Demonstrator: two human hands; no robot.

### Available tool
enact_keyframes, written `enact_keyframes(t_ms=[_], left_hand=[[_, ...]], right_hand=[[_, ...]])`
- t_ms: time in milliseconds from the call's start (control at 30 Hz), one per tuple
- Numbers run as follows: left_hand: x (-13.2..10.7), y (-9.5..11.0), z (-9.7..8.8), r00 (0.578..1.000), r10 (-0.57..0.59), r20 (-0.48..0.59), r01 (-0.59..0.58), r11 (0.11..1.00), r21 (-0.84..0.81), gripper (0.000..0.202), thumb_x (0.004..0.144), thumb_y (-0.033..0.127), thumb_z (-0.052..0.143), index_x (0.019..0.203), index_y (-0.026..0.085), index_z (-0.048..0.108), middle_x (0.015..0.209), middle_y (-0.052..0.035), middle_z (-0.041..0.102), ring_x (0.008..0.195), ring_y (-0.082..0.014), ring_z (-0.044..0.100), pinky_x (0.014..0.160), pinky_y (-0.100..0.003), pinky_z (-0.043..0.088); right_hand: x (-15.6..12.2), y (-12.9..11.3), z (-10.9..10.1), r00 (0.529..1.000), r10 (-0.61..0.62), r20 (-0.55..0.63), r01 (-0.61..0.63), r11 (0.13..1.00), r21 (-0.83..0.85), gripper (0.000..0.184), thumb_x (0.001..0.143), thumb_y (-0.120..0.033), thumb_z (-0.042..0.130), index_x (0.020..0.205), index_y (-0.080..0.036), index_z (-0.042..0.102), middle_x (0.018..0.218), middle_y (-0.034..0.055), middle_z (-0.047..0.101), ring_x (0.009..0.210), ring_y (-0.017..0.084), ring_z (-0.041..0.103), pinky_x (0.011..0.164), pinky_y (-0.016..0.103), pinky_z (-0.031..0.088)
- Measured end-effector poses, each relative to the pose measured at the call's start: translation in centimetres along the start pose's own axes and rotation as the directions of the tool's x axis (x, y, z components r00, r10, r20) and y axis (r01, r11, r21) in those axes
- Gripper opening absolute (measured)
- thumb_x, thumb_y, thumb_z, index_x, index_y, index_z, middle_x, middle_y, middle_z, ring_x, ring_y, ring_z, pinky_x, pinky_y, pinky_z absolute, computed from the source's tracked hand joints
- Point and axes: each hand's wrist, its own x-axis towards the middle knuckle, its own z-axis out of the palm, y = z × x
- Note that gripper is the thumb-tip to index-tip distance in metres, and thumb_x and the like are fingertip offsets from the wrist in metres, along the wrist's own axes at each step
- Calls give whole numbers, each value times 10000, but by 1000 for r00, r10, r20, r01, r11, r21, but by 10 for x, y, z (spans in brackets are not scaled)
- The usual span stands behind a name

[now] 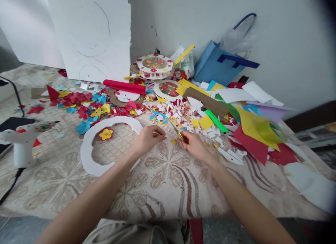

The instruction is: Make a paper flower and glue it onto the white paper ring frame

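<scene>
My left hand (pixel 149 138) is closed in a pinch on a thin pale paper strip (pixel 159 133) just above the patterned cloth (pixel 168 174). My right hand (pixel 193 144) is closed round small gold-handled scissors (pixel 177 132), blades pointing up and left toward the strip. A small yellow scrap (pixel 173 141) lies between the two hands. To the left lies a white foam ring (pixel 90 146) with a red and yellow paper flower (pixel 105 133) inside it.
Heaps of coloured paper scraps and flowers (pixel 86 105) cover the back of the table. A red paper roll (pixel 124 86), round decorated pieces (pixel 154 64), a blue bag (pixel 217 67), a green marker (pixel 216 120), red and yellow sheets (pixel 253 132). A white glue gun (pixel 22 142) stands at left.
</scene>
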Motion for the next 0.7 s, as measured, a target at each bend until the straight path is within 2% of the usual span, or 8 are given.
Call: enact_keyframes(t_ms=[67,167,233,367,533,700], left_hand=[[-1,1,6,1000,-5,22,6,998,-61,66,674,124,659,715,155,617,681,-49,710,722,-191,705,652,-281,561],[-1,2,20,982,-26,187,37,998,-58,86,648,66,639,679,143,616,616,-29,678,635,-165,688,599,-260,557],[2,3,27,971,-25,239,34,999,-31,109,633,52,641,702,136,631,691,-38,693,609,-151,677,577,-252,556],[9,9,27,996,23,91,-11,992,-129,201,643,50,666,823,129,628,948,-89,689,693,-152,696,628,-265,566],[8,4,8,998,-52,30,57,979,-197,138,683,136,705,789,130,616,787,-62,704,734,-167,702,701,-303,572],[2,0,-3,995,-92,40,97,985,-145,118,694,238,716,720,146,647,743,-68,736,768,-189,708,762,-326,569]], right_hand=[[8,4,-7,999,20,-48,-15,994,109,220,802,-378,529,700,-189,482,619,-23,478,573,116,407,550,241,319],[24,6,-19,992,45,-121,-11,963,269,253,772,-427,568,756,-180,515,622,-27,488,555,111,424,544,247,344],[33,4,-25,984,58,-167,7,931,366,262,754,-431,592,782,-180,521,631,-32,486,539,103,426,528,243,350],[35,-4,-24,967,108,-232,35,843,536,279,731,-433,623,791,-189,500,631,-45,467,514,83,405,488,226,334],[19,-11,-11,984,160,-79,-74,770,633,301,727,-455,620,784,-187,495,585,-62,436,491,77,384,473,223,316],[12,-16,-4,990,82,114,-131,822,553,283,743,-434,609,764,-171,505,611,-59,430,520,79,371,499,229,298]])
